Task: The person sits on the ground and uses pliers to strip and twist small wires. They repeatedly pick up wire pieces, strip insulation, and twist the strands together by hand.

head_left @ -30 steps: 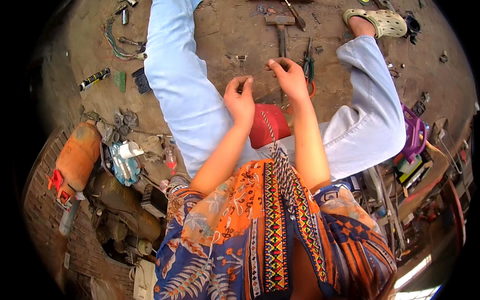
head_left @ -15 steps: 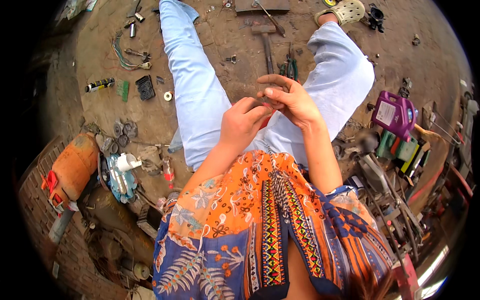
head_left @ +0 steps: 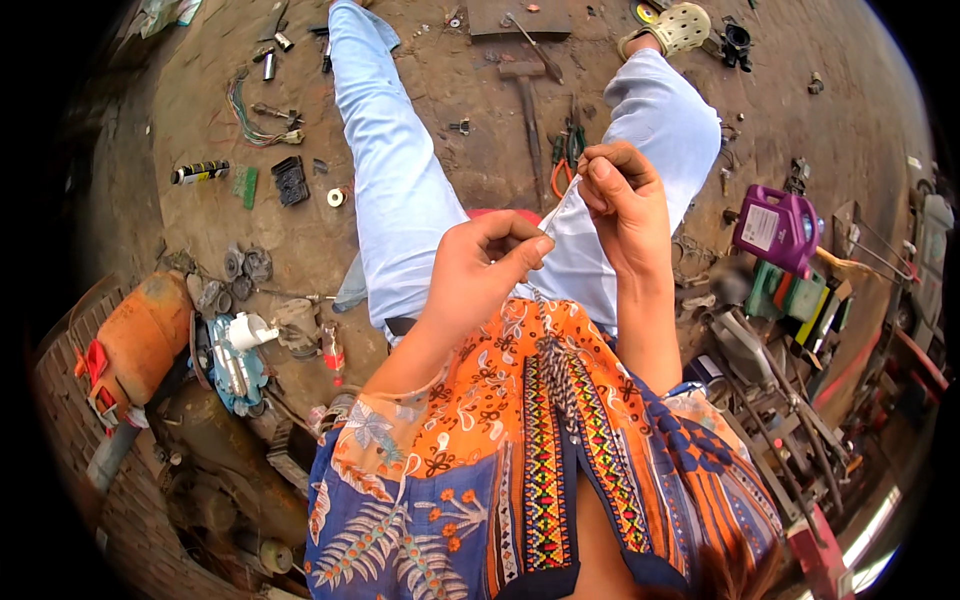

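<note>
Between my hands, above my lap, a thin pale strand (head_left: 563, 206) runs slantwise. Whether it is thread or wire I cannot tell. My left hand (head_left: 487, 262) pinches its lower end between thumb and fingertips. Higher and to the right, my right hand (head_left: 628, 200) has its fingers curled in and grips the upper end. Just beyond the right hand, pliers with orange handles (head_left: 562, 178) lie on the ground, partly hidden by that hand. A hammer (head_left: 529, 110) lies beside them, between my legs.
A metal plate (head_left: 510, 18) with a screwdriver (head_left: 533, 46) lies ahead. Leftward are a wire bundle (head_left: 250, 125), a spray can (head_left: 200, 172), a black tray (head_left: 290, 181) and an orange cylinder (head_left: 146, 335). A purple jug (head_left: 775, 229) and metal parts stand to the right.
My hands have moved apart, the right one up and to the right, and the strand between them now shows. My right leg has shifted slightly left.
</note>
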The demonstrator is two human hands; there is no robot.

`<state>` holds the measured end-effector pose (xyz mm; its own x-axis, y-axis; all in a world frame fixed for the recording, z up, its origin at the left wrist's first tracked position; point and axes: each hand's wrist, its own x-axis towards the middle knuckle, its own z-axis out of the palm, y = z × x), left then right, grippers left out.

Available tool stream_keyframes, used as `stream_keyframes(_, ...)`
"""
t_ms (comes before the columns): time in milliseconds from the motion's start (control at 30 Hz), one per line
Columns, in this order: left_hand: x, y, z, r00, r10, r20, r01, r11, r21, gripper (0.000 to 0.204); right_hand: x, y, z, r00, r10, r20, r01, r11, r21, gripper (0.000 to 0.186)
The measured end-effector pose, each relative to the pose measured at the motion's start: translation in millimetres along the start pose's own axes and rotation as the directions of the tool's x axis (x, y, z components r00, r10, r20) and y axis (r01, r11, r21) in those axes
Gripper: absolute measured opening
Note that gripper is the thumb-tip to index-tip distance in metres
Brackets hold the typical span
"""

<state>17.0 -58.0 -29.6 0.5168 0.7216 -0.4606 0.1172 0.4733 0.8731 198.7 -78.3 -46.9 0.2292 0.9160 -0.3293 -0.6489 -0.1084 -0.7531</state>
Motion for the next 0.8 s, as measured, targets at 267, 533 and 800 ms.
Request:
stream_keyframes(267, 2.2, 19.5, 11.4, 0.914, 0.405, -0.019, -0.384, 0.881, 0.275, 0.013, -10.8, -3.3, 7.4, 0.998, 0.051, 0.034, -0.051, 0.998, -0.024, 0.019)
stream_keyframes(533, 0.6, 17.7, 11.7, 0.992, 0.129, 0.01, -0.124, 0.973, -0.195, 0.011, -19.6, -14.1, 17.6, 1.0, -0.016, -0.02, 0.014, 0.997, -0.071, 0.02)
stream_keyframes(800, -1.1, 23.4, 10.1, 0.977, 0.21, 0.03, -0.212, 0.975, 0.073, 0.008, -27.1, -16.9, 23.5, 0.993, -0.097, -0.073, 0.086, 0.986, -0.146, 0.018)
